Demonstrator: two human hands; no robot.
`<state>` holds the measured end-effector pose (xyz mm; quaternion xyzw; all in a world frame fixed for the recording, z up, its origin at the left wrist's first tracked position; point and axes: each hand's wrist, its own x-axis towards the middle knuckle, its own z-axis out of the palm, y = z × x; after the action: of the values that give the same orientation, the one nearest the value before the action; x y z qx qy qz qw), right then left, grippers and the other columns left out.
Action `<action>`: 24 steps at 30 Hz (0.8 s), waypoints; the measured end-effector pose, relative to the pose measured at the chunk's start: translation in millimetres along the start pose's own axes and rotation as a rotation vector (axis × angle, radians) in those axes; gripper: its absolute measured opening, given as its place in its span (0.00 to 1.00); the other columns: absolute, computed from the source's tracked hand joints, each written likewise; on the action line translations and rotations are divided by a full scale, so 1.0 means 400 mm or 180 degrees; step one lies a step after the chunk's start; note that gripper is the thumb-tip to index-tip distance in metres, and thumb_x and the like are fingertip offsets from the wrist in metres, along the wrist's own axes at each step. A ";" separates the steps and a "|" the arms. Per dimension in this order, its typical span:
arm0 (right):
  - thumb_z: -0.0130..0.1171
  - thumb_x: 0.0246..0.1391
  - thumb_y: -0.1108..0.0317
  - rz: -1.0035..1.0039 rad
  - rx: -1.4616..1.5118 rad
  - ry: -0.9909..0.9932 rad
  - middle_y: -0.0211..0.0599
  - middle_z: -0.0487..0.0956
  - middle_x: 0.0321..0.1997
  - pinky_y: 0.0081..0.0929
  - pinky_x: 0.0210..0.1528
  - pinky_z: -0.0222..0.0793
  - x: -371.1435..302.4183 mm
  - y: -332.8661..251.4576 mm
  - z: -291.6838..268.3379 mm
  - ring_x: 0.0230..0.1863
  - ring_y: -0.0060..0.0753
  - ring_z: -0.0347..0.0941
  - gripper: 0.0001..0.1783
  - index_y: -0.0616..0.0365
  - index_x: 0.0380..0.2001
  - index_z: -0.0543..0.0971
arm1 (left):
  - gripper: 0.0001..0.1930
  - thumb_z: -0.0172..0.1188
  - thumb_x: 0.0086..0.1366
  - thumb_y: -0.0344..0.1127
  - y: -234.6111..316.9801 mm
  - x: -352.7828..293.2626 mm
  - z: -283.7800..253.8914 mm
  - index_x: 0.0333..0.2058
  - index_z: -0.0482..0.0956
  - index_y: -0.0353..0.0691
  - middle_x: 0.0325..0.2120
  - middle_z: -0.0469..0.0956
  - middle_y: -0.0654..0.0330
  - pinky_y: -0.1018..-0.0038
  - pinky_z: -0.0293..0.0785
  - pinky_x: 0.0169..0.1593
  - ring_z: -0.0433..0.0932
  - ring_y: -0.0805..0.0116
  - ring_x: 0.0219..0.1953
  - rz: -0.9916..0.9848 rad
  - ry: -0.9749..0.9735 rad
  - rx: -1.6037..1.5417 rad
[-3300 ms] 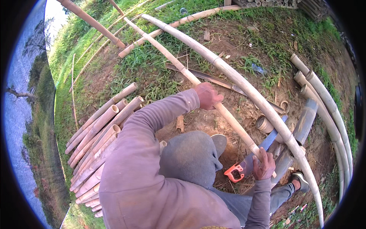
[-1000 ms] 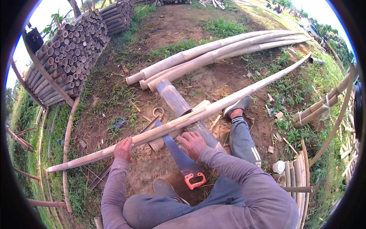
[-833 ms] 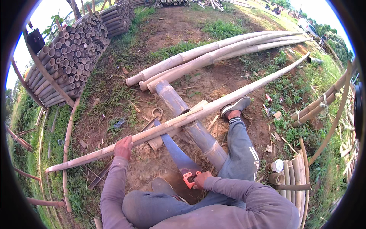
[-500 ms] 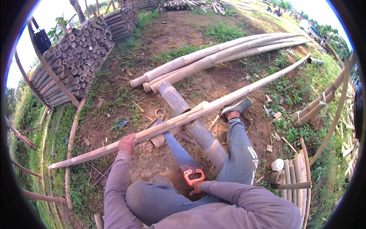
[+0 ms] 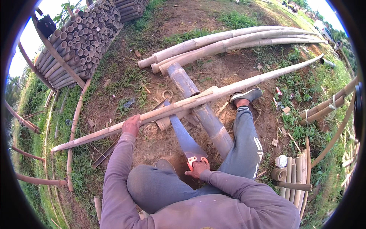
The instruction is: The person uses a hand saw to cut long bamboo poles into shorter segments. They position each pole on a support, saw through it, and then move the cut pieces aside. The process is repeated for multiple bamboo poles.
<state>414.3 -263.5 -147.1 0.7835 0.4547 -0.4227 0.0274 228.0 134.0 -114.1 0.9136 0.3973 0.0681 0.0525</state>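
A long, pale bamboo pole [image 5: 251, 83] slants from low on the left up to the far right. It lies across a thick grey-brown bamboo log [image 5: 215, 128] on the ground. Around the pole's left part, my left hand [image 5: 131, 125] is closed. My right hand [image 5: 199, 169] wraps round the orange handle of a handsaw [image 5: 183, 136] between my legs. The saw's blade points away from me, its far end beneath the pole; whether its teeth touch the bamboo I cannot tell. A short bamboo piece [image 5: 164, 123] sits under the pole beside the blade.
Several thick bamboo poles [image 5: 213, 47] lie beyond the log. A big bamboo stack [image 5: 78, 49] stands far left. Cut bamboo lengths [image 5: 293, 179] and a white-lidded container [image 5: 281, 161] are at right. A bamboo ring [image 5: 167, 94] and scraps litter the dirt.
The view has shifted, so the scene sits higher in the picture. My right hand has moved from the handle's lower edge to wrap round it. My left hand stays on the pole.
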 end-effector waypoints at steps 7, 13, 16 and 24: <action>0.69 0.54 0.54 -0.1627 -0.0091 0.2408 0.43 0.80 0.28 0.49 0.50 0.72 -0.330 0.072 -0.208 0.35 0.50 0.80 0.17 0.58 0.29 0.78 | 0.21 0.63 0.74 0.41 -0.021 -0.042 -0.020 0.63 0.81 0.49 0.58 0.84 0.56 0.58 0.78 0.63 0.82 0.50 0.58 0.0023 0.0098 -0.0003; 0.72 0.50 0.62 -0.1962 0.0804 0.2186 0.40 0.75 0.25 0.45 0.33 0.73 -0.544 0.258 -0.270 0.29 0.50 0.77 0.16 0.61 0.34 0.80 | 0.21 0.64 0.74 0.41 -0.004 -0.019 -0.012 0.63 0.81 0.50 0.59 0.84 0.56 0.60 0.78 0.65 0.82 0.51 0.60 -0.0024 0.0134 0.0001; 0.73 0.54 0.59 -0.1896 0.1466 0.2611 0.39 0.73 0.26 0.40 0.33 0.72 -0.545 0.256 -0.244 0.27 0.49 0.74 0.21 0.65 0.41 0.80 | 0.21 0.64 0.74 0.41 -0.001 -0.017 -0.010 0.63 0.81 0.50 0.60 0.83 0.57 0.60 0.77 0.65 0.81 0.52 0.60 -0.0083 0.0073 -0.0047; 0.64 0.69 0.50 -0.0882 0.3327 0.2427 0.31 0.78 0.29 0.26 0.33 0.69 -0.552 0.246 -0.096 0.28 0.21 0.73 0.24 0.65 0.41 0.79 | 0.21 0.62 0.75 0.44 -0.028 -0.021 -0.002 0.65 0.80 0.55 0.62 0.82 0.62 0.60 0.78 0.65 0.81 0.53 0.61 -0.0172 -0.0012 0.0131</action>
<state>460.6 -456.7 -4.3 0.7226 0.2642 -0.2804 -0.5740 214.1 135.7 -115.8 0.9036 0.4230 0.0568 0.0362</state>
